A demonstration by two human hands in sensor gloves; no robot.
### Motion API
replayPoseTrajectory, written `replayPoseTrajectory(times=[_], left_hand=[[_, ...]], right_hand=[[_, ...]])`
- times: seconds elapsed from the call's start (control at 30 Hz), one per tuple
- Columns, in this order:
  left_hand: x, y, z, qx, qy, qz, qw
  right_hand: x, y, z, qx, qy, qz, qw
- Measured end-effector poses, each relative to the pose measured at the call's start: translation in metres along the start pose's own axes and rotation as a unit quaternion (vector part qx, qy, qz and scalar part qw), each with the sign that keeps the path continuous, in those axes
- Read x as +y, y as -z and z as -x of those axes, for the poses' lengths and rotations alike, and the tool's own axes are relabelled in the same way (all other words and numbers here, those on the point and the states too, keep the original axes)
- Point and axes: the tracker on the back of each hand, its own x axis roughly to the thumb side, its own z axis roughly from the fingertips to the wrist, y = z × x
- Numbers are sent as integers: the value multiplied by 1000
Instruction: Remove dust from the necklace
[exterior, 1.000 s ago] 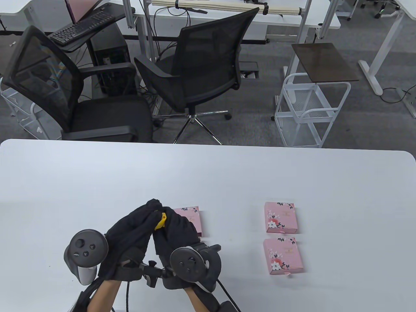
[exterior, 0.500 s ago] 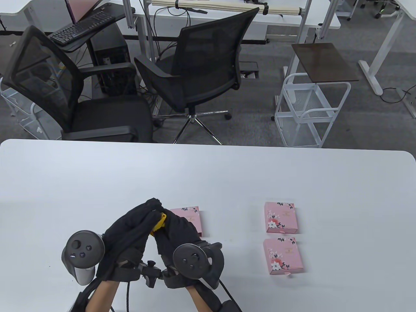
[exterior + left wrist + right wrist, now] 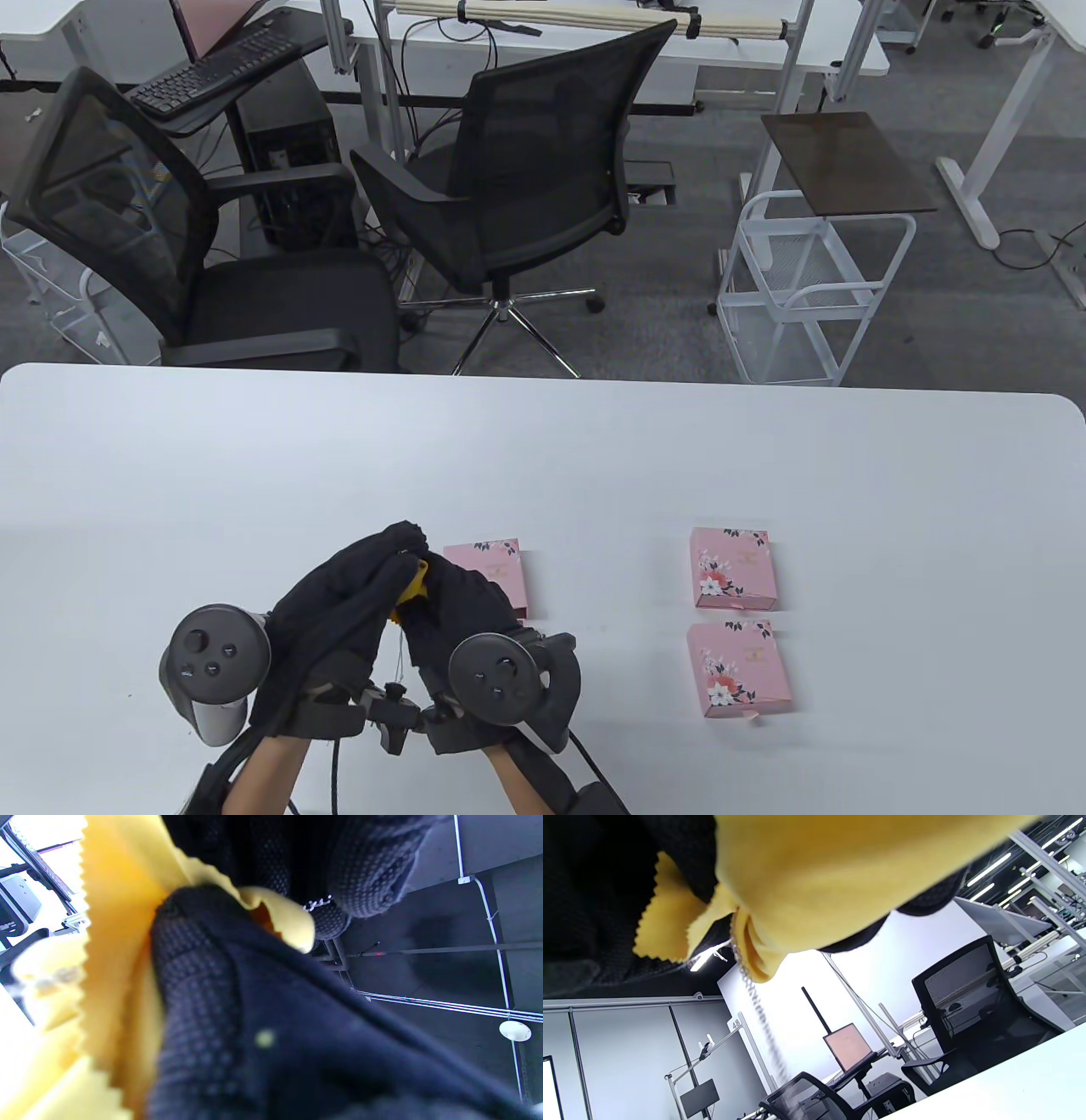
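Now that a thin necklace chain (image 3: 395,654) has slipped into view, dangling below the yellow polishing cloth (image 3: 413,584) which the left hand (image 3: 339,611) and right hand (image 3: 454,615) pinch together above the surface (image 3: 594,458), the wiping seems under way.

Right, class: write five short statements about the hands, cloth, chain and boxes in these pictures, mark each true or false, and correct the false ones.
1. Both hands, left hand and right hand, hold a yellow cloth. True.
2. A thin chain hangs from the cloth. True.
3. The cloth lies flat on the table. False: it is held above it.
4. Four pink boxes are on the table. False: three show, one by the hands and two, and, to the right.
5. The boxes are stacked. False: they lie apart.
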Motion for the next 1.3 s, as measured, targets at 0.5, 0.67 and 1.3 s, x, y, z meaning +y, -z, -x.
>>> replayPoseTrajectory(times=[0.5, 0.67, 1.3], left_hand=[[5, -1, -6, -14, -30, -4, 999], [6, -1, -5, -12, -32, -3, 999], [18, 1, -4, -22, -37, -23, 999]], right_hand=[[8, 1, 6, 11, -15, -36, 999], [10, 1, 6, 10, -11, -45, 999], [22, 2, 18, 36, 1, -107, 994]])
